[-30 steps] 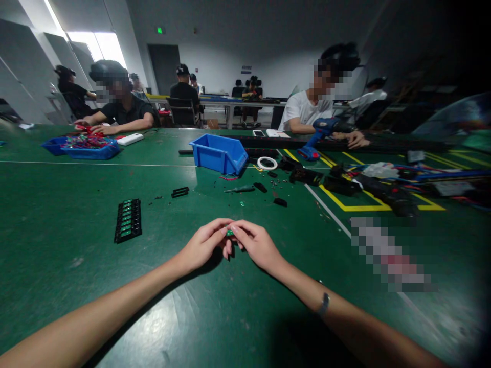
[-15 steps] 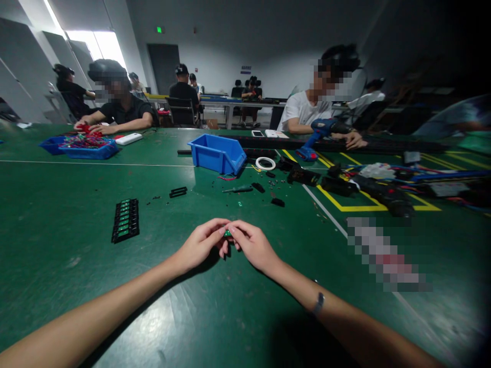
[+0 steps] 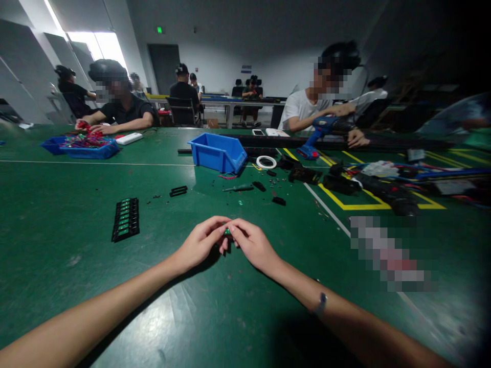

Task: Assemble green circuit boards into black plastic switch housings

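My left hand (image 3: 201, 244) and my right hand (image 3: 253, 245) meet fingertip to fingertip just above the green table (image 3: 76, 266). Between the fingers of both hands is pinched a small green and black part (image 3: 227, 232), mostly hidden by the fingers. To the left of my hands lies a black rack (image 3: 125, 219) with a row of green parts in it. A single small black piece (image 3: 179, 191) lies farther back.
A blue bin (image 3: 217, 152), a screwdriver (image 3: 239, 188), a white tape ring (image 3: 266, 162) and loose black pieces lie beyond my hands. Cables and black gear fill the right side. Across the table a person holds a blue power drill (image 3: 320, 131); another works over blue trays (image 3: 82, 147).
My hands have stayed together on the small part, shifting only slightly. The person opposite has raised one hand onto the blue drill.
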Action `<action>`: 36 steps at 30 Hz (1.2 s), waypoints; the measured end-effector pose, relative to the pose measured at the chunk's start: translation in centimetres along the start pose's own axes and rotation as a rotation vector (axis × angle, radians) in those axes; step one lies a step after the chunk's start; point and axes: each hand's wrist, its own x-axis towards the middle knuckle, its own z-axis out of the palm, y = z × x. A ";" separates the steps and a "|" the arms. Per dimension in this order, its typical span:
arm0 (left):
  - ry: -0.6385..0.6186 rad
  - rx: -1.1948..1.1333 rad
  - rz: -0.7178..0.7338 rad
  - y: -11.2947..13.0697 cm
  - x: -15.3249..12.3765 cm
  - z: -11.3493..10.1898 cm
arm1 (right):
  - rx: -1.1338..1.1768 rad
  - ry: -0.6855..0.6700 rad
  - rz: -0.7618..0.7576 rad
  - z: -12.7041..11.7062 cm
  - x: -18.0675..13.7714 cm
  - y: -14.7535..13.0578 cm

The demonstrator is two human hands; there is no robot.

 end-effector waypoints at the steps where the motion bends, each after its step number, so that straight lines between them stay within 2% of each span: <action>1: 0.000 0.001 0.001 0.0 0.0 0.0 | -0.003 0.000 -0.004 0.0 0.0 0.0; 19: -0.004 -0.022 -0.006 -0.3 0.2 -0.3 | 0.013 -0.018 -0.003 0.2 0.1 -0.4; 36: -0.027 -0.068 -0.091 -0.4 0.3 -0.3 | 0.007 -0.015 0.059 0.0 -0.1 0.1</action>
